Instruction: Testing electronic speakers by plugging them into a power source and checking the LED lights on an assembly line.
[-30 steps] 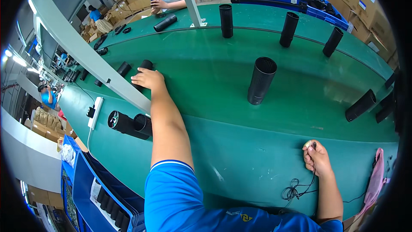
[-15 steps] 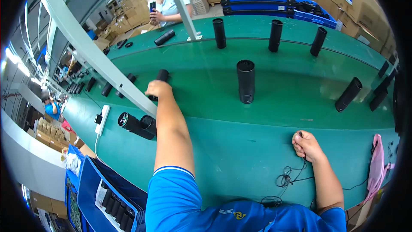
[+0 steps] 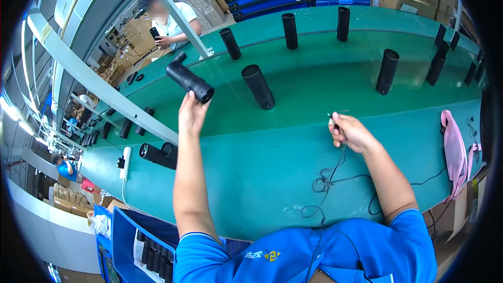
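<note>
My left hand [image 3: 194, 115] grips a black cylinder [image 3: 189, 82] by its lower side, holding it tilted above the green work surface. One round end of the cylinder faces right and toward me. In my right hand [image 3: 350, 132] is a thin black cable [image 3: 343, 151], pinched near its end, with a small tip poking out past the fingers. The cable runs down in loose loops over the table toward my chest. Between my hands, on the darker green strip, stands another black cylinder [image 3: 258, 88], apart from both.
More black cylinders [image 3: 387, 72] stand along the strip and far ledge. A slanted grey post [image 3: 99, 81] crosses the left side, near a white power strip [image 3: 124, 162]. A pink bag [image 3: 454, 147] lies right; a blue bin [image 3: 123, 238] sits lower left. Across the table, a person [image 3: 175, 21] holds a cylinder.
My left hand has picked the cylinder up off the strip. My right hand has raised the cable end farther from my body. The whole view has shifted.
</note>
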